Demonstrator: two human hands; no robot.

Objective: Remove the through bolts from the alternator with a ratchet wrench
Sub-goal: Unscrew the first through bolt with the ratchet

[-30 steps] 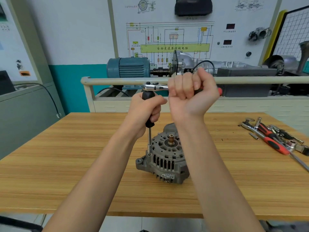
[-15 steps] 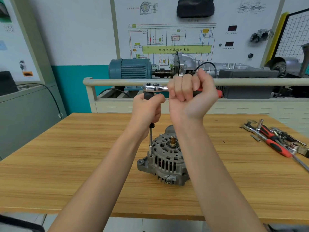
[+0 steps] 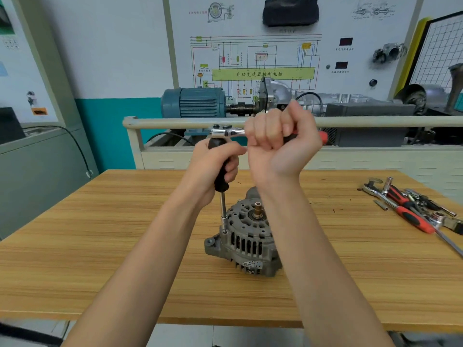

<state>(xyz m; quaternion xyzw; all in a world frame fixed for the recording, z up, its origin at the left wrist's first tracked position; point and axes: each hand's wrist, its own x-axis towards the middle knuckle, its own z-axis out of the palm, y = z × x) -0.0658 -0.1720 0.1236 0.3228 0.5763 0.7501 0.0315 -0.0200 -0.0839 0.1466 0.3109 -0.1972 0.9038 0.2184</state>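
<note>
Little has moved: my right hand (image 3: 280, 144) still grips the ratchet wrench (image 3: 226, 132), my left hand (image 3: 215, 166) the extension bar (image 3: 221, 181) on the alternator (image 3: 248, 241); the bolt looks unfreed.

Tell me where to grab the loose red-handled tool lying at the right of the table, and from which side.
Grip the red-handled tool around its red and black handle, coming from above. It lies flat on the table, with other loose tools crowding its far side; the handle's near side looks clearer.
</note>
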